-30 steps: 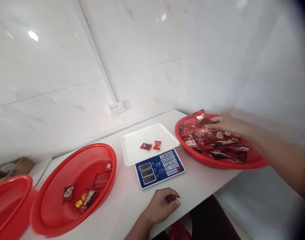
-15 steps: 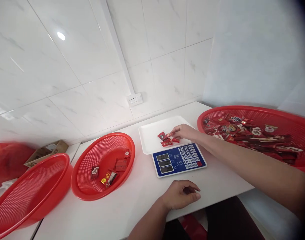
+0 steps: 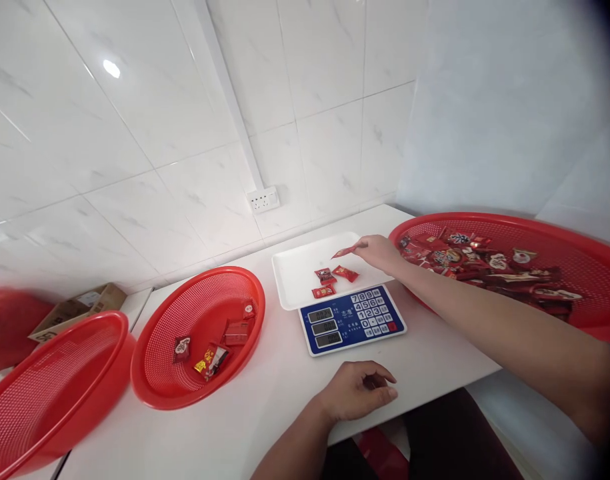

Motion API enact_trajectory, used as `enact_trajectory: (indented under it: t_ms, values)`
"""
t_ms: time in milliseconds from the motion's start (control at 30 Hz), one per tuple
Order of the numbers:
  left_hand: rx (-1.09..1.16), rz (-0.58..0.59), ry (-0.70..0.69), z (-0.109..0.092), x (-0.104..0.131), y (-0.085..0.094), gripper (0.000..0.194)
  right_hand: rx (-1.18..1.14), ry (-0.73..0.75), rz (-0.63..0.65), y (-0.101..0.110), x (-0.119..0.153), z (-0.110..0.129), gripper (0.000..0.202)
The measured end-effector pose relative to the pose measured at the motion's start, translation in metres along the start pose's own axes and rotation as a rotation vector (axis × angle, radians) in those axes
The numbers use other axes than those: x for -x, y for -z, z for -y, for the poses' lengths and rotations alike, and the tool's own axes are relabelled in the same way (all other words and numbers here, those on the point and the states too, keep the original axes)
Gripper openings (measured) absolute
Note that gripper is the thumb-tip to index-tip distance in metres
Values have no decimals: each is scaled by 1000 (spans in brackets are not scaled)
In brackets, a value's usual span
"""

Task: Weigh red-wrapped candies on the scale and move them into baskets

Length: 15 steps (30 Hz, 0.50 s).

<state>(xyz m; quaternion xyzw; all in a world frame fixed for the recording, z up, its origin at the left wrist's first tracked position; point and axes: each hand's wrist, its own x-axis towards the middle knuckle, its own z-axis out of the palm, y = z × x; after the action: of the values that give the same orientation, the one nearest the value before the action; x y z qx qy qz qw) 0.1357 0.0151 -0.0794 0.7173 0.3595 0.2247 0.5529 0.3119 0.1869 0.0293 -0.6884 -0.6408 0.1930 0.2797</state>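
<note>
My right hand (image 3: 379,255) pinches a small red candy packet (image 3: 347,251) between thumb and fingers, raised above the white weighing tray (image 3: 295,261). Below it on the tray lie three more red candy packets (image 3: 345,273), apart from one another. The tray belongs to a digital scale (image 3: 355,320) with a blue keypad panel; its display digits are too faint to read surely. In front of the scale, my left hand (image 3: 359,390) rests on the table's near edge, fingers loosely bent, thumb apart, holding nothing.
A wide red basket (image 3: 489,218) full of mixed wrapped candies stands at right. To the left, a red basket (image 3: 152,380) holds several packets, beside another red basket (image 3: 92,393). Behind that are a cardboard box (image 3: 79,310) and a red bag (image 3: 15,327). The wall carries a socket (image 3: 263,199).
My right hand has lifted one packet off the cluster on the tray and moved slightly up and right. The other packets now lie more spread out. My left hand stays put.
</note>
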Motion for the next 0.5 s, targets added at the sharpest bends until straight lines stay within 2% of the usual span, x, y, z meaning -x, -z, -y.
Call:
enact_trajectory:
  t_ms: [167, 333, 500]
  values:
    - [2, -3, 18, -2, 1, 1, 30, 114, 92, 115, -7, 8, 0, 31]
    - [-15, 6, 41, -2, 1, 1, 30, 157, 196, 237, -11, 23, 0, 54]
    - [-8, 7, 27, 0, 1, 0, 30, 171, 234, 260, -4, 33, 3, 46]
